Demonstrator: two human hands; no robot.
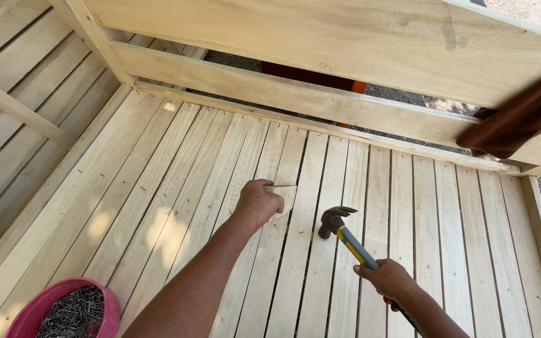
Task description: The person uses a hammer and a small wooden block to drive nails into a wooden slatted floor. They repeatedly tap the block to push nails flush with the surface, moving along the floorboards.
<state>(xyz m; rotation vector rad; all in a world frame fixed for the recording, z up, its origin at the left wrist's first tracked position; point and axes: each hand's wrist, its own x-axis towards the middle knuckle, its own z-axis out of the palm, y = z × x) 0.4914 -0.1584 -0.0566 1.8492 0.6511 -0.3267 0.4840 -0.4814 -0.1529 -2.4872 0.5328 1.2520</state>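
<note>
Nails [73,313] are heaped in a pink bowl [106,299] at the near left corner. Farther in, a small wood wedge [285,196] is pinched against the slat floor [446,250] by the closed left hand [258,203] — a claw hammer [345,235] is gripped by the right hand [388,280], head hovering just beside it. Most slats look nailed down already; the wedge spot seems unfinished. Side rails [320,100] are up, a brown cloth [521,116] is draped over one — nothing blocks the swing.

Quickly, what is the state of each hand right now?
Left hand: closed, pinching a small pale wooden wedge against the pale wooden slat floor.
Right hand: closed around the handle of the dark-headed claw hammer.
</note>
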